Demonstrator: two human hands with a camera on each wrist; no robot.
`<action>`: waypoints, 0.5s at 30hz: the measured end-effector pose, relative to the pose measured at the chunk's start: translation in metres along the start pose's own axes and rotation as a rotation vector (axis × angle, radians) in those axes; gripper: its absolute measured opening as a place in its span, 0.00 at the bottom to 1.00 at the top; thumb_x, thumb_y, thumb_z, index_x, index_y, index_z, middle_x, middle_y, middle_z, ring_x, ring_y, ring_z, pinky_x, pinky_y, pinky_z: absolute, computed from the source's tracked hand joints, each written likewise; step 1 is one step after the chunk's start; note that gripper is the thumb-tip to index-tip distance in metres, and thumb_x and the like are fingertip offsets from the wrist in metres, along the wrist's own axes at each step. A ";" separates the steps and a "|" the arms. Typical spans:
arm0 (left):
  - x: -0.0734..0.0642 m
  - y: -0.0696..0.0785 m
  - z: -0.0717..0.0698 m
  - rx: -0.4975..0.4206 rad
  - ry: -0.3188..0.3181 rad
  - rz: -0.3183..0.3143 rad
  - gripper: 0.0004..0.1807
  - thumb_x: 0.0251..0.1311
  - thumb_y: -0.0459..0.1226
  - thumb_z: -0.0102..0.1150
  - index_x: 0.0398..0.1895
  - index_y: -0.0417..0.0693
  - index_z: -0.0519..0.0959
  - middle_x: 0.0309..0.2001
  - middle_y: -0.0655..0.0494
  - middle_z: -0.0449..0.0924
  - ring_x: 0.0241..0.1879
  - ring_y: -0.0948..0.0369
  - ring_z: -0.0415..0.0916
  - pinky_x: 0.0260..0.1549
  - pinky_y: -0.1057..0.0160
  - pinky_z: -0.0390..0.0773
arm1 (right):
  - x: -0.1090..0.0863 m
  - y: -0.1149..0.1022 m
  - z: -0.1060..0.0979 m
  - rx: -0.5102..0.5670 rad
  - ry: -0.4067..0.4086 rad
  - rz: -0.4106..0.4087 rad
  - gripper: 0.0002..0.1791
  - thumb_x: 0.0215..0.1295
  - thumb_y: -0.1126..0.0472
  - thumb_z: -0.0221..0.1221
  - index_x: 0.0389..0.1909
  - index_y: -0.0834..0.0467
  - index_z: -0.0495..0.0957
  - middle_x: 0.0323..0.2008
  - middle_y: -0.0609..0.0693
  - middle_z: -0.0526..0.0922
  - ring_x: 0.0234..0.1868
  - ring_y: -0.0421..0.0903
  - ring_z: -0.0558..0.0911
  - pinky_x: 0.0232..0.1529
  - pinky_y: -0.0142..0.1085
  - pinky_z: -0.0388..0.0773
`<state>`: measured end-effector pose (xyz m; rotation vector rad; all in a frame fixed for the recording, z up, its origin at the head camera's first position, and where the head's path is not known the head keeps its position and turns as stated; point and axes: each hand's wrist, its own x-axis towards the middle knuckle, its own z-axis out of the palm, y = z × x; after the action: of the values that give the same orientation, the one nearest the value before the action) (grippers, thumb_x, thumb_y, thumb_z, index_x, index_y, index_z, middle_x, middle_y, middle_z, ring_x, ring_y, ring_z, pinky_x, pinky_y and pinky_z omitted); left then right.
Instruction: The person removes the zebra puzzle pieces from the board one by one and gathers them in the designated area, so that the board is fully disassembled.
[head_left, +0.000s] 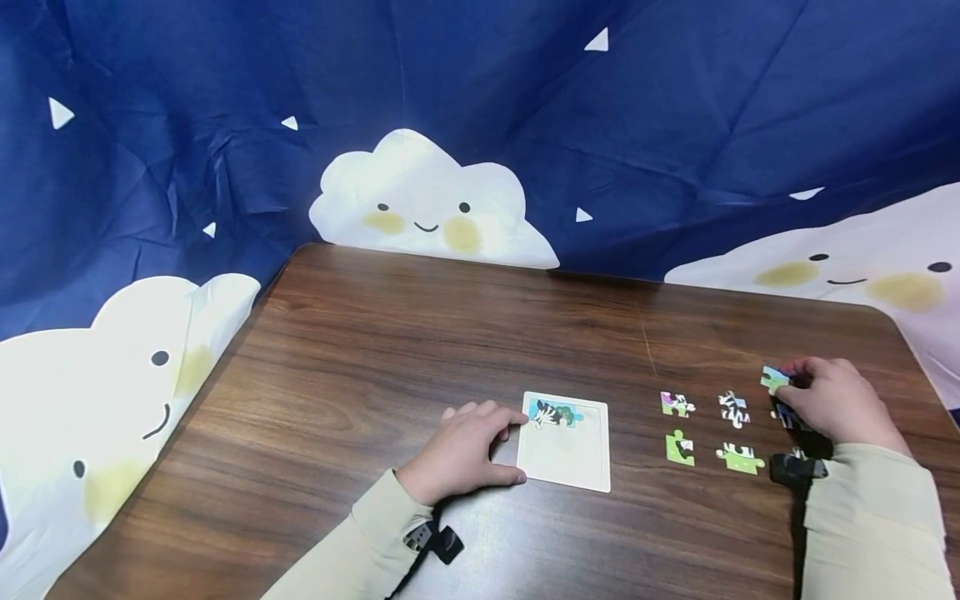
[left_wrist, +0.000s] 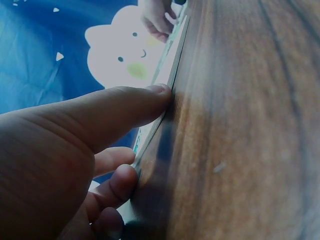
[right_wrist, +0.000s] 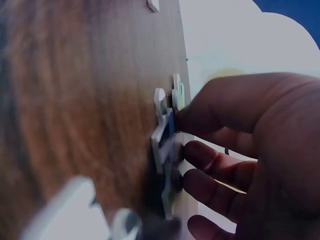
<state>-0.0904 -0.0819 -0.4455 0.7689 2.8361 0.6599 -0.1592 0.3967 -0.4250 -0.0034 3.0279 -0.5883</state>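
A square white puzzle tray (head_left: 564, 458) lies on the table, with joined pieces (head_left: 555, 413) showing black-and-white stripes along its top. My left hand (head_left: 461, 450) rests at its left side, index finger and thumb spread and touching the edge; the left wrist view shows the thumb (left_wrist: 125, 105) pressed against that edge. Over at the far right, my right hand (head_left: 843, 400) pinches a blue-and-green puzzle piece (head_left: 772, 380) between thumb and index finger. A dark striped piece (head_left: 784, 415) lies partly hidden below that hand.
Between the tray and my right hand lie loose pieces: a pink-and-green one (head_left: 677, 404), a striped one (head_left: 733, 409), a green one (head_left: 679, 448) and another green one (head_left: 739, 457). A blue cloud-print cloth (head_left: 480, 83) hangs behind the wooden table (head_left: 375, 333).
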 end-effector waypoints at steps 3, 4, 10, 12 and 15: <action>0.000 0.000 0.000 -0.003 0.003 0.001 0.36 0.46 0.58 0.74 0.61 0.61 0.77 0.37 0.69 0.70 0.39 0.66 0.66 0.39 0.62 0.60 | -0.001 -0.002 0.001 -0.011 0.022 0.003 0.19 0.60 0.60 0.62 0.43 0.74 0.77 0.41 0.75 0.76 0.41 0.71 0.75 0.40 0.62 0.69; 0.000 0.000 0.000 -0.004 0.003 0.001 0.36 0.46 0.58 0.74 0.62 0.61 0.77 0.37 0.69 0.70 0.39 0.66 0.66 0.39 0.62 0.60 | -0.001 -0.002 0.001 -0.014 0.027 0.003 0.19 0.60 0.60 0.62 0.42 0.74 0.77 0.40 0.76 0.76 0.41 0.71 0.75 0.40 0.62 0.70; 0.000 -0.001 0.002 -0.006 0.005 0.004 0.37 0.46 0.58 0.73 0.62 0.62 0.77 0.37 0.70 0.70 0.39 0.66 0.66 0.39 0.62 0.60 | -0.003 -0.006 -0.001 -0.010 0.023 0.049 0.24 0.63 0.56 0.59 0.45 0.76 0.75 0.40 0.76 0.78 0.40 0.71 0.77 0.39 0.60 0.71; 0.000 -0.001 0.002 -0.004 0.007 0.005 0.37 0.46 0.58 0.74 0.62 0.61 0.77 0.37 0.70 0.70 0.39 0.66 0.66 0.39 0.63 0.60 | -0.005 -0.008 -0.002 0.002 0.030 0.069 0.25 0.65 0.54 0.58 0.46 0.76 0.74 0.40 0.75 0.79 0.39 0.69 0.78 0.37 0.57 0.71; 0.000 -0.001 0.002 -0.001 0.009 0.007 0.37 0.46 0.58 0.73 0.62 0.61 0.77 0.37 0.70 0.70 0.39 0.66 0.66 0.38 0.63 0.60 | -0.008 -0.015 -0.005 0.022 0.064 0.072 0.26 0.66 0.51 0.58 0.47 0.74 0.74 0.39 0.72 0.80 0.38 0.66 0.79 0.35 0.51 0.71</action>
<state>-0.0906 -0.0820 -0.4482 0.7785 2.8416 0.6678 -0.1516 0.3846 -0.4142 0.1278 3.0673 -0.6268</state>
